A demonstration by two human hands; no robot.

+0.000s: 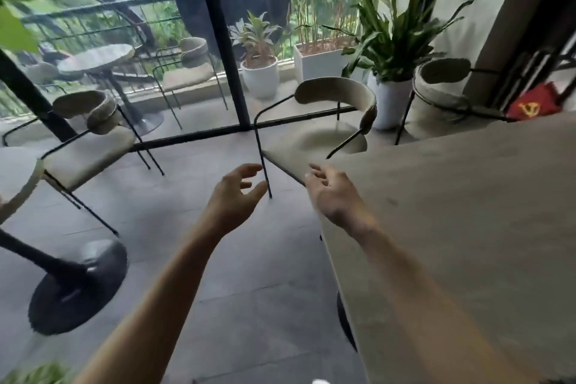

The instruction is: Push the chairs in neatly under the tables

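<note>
Left hand [237, 193]: fingers spread and curled, holding nothing; beside the chair's front leg
Right hand [330, 193]: open, empty — at the table's corner, near the chair seat
Chair [311, 140]: seat partly tucked under the table [467, 212]; backrest toward the window
Second chair [90, 146]: left, on the floor — beside a round table [15, 171]
</note>
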